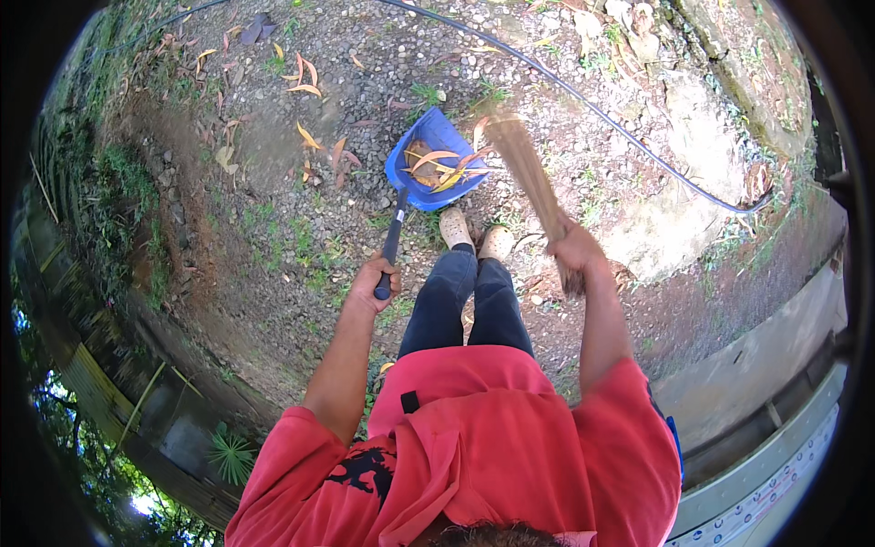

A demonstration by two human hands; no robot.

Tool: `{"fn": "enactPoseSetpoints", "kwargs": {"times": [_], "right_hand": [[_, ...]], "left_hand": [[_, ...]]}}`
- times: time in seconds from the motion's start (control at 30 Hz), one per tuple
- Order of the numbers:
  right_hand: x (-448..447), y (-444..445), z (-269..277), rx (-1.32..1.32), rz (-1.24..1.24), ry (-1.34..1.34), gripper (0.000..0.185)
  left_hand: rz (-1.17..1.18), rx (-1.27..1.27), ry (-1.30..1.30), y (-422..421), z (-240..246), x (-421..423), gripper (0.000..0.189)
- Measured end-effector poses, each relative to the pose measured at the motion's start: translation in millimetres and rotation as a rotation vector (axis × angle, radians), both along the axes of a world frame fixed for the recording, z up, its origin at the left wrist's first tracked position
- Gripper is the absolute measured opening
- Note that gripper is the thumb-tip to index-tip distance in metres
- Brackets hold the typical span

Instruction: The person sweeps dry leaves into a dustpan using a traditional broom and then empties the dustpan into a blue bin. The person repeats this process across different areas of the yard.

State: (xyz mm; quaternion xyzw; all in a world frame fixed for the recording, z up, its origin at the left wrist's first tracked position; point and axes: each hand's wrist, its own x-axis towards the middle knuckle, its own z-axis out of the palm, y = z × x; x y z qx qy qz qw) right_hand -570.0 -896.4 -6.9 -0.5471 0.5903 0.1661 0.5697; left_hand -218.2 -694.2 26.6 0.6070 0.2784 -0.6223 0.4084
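Observation:
My left hand (pixel 377 282) is closed around the dark handle of a blue plastic dustpan (pixel 437 198). The pan lies on the gravel ahead of my feet, with several dry leaves (pixel 431 167) in it, yellow and brown. My right hand (pixel 577 247) grips a bundle of brown sticks or bristles, a hand broom (pixel 526 164). Its far end is blurred and sits just right of the dustpan's opening, beside a curled leaf. The near end sticks out behind my hand.
A dark hose (pixel 581 100) curves over the gravel ahead and to the right. Loose leaves (pixel 305 89) lie beyond the dustpan and to its left. My light perforated clogs (pixel 497 242) stand just behind it. A low concrete ledge (pixel 752 355) runs along the right.

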Motion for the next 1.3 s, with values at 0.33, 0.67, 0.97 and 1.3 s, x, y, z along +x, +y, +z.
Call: {"fn": "enactPoseSetpoints", "kwargs": {"times": [0.33, 0.67, 0.97, 1.3], "right_hand": [[61, 29, -75, 0.023, 0.227, -0.15, 0.067], [-22, 89, 5, 0.181, -0.062, -0.033, 0.1], [78, 120, -61, 0.117, -0.019, 0.038, 0.099], [54, 231, 28, 0.139, -0.267, 0.092, 0.096]], "left_hand": [[-0.05, 0.035, 0.03, -12, -5, -1, 0.041], [-0.119, -0.038, 0.094, 5, 17, 41, 0.061], [-0.271, 0.031, 0.027, -6, 18, 64, 0.049], [-0.469, 0.012, 0.093, -13, 22, 119, 0.05]]}}
